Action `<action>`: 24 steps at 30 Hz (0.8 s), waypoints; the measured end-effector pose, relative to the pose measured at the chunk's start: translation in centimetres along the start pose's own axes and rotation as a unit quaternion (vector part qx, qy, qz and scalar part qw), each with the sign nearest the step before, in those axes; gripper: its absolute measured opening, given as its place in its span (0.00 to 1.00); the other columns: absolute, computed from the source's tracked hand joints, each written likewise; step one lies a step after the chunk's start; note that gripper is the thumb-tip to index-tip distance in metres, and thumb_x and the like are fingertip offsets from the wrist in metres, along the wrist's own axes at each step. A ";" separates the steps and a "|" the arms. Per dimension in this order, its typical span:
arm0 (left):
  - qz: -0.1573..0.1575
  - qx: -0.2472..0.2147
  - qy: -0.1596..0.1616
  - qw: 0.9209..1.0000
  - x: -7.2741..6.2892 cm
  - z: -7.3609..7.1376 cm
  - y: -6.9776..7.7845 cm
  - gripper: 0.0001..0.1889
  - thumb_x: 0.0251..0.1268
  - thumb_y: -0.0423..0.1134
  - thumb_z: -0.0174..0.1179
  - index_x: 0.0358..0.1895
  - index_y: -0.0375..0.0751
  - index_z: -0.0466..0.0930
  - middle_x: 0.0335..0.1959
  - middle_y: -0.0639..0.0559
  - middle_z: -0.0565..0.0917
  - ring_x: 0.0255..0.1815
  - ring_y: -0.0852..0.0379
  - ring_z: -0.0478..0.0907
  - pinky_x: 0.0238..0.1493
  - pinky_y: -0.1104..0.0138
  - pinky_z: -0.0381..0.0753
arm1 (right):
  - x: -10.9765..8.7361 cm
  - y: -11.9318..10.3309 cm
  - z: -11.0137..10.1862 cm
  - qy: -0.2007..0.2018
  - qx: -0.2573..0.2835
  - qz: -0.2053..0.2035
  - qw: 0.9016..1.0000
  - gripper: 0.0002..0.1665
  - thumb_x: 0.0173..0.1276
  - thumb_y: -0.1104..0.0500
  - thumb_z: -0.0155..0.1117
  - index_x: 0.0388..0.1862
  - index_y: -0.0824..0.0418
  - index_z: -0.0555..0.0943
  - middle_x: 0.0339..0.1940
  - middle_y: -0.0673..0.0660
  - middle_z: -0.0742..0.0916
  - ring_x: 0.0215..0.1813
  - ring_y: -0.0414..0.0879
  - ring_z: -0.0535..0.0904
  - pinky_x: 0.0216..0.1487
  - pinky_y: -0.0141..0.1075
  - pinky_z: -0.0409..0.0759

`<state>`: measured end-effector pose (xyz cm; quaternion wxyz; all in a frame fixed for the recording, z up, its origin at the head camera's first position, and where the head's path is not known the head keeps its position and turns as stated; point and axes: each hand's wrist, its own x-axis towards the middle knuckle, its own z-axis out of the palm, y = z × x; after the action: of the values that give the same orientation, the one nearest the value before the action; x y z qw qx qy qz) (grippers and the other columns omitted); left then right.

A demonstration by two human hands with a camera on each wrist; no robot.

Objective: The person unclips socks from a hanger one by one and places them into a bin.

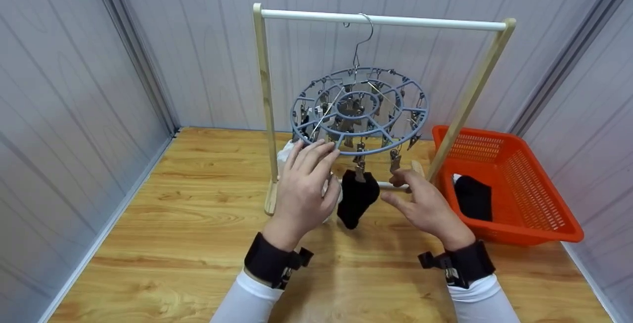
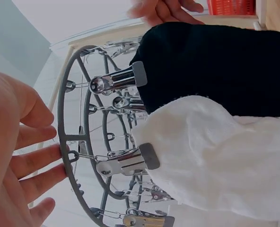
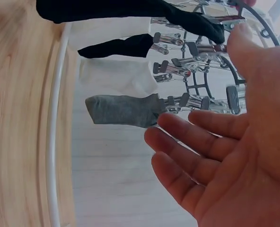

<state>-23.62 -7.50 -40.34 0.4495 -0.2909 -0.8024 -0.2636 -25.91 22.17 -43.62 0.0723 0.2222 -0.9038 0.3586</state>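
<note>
A round grey-blue clip hanger [image 1: 358,153] hangs by its metal hook from the white bar. At its near edge is my left hand [image 1: 304,192], fingers loosely extended, the fingertips at the ring in the left wrist view. One clip holds a black sock [image 1: 352,204] between my hands. A white sock [image 2: 201,156] hangs beside it in the left wrist view. My right hand [image 1: 428,207] is right of the black sock, fingers spread, by a dangling metal clip [image 1: 395,161]. In the right wrist view, a grey sock [image 3: 123,109] hangs farther back among white and black ones.
A wooden stand [image 1: 262,73] with a white bar [image 1: 440,22] carries the hanger. At the right, an orange basket [image 1: 536,189] contains dark fabric [image 1: 473,198] with a white edge. The wood-grain tabletop [image 1: 198,234] reaches pale panel walls.
</note>
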 end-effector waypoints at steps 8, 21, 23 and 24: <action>0.010 -0.027 -0.011 1.000 -0.1 0.5 0.7 0.21 0.71 0.30 0.64 0.65 0.33 0.87 0.69 0.39 0.86 0.74 0.40 0.80 0.82 0.39 0.69 | 0.1 0.1 1.3 -0.030 0.012 0.002 0.999 0.43 0.78 0.45 0.77 0.81 0.66 0.75 0.69 0.64 0.86 0.66 0.59 0.84 0.63 0.59 0.85; 0.015 -0.035 -0.001 0.999 -0.1 0.8 1.3 0.22 0.67 0.29 0.68 0.64 0.33 0.88 0.69 0.38 0.85 0.75 0.40 0.79 0.85 0.43 0.66 | 0.7 0.5 4.5 -0.049 0.108 0.049 0.992 0.37 0.81 0.48 0.74 0.82 0.59 0.77 0.71 0.59 0.88 0.66 0.54 0.85 0.68 0.60 0.83; 0.015 -0.036 0.000 0.999 -0.1 0.8 1.3 0.22 0.67 0.29 0.68 0.64 0.33 0.88 0.69 0.38 0.85 0.75 0.40 0.79 0.84 0.43 0.67 | 0.7 0.5 4.7 -0.046 0.104 0.049 0.992 0.29 0.82 0.48 0.72 0.75 0.60 0.84 0.65 0.59 0.90 0.65 0.55 0.86 0.68 0.59 0.83; 0.016 -0.036 0.001 0.999 0.0 0.8 1.2 0.22 0.67 0.29 0.68 0.64 0.33 0.88 0.69 0.38 0.85 0.75 0.40 0.79 0.84 0.42 0.67 | 0.6 0.5 4.7 -0.044 0.102 0.047 0.993 0.25 0.83 0.49 0.71 0.70 0.61 0.87 0.61 0.59 0.92 0.63 0.55 0.87 0.68 0.59 0.83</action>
<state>-23.17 -6.12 -40.53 0.4435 -0.3193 -0.7873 -0.2855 -26.56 19.03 -47.19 -0.0076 0.2010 -0.8745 0.4414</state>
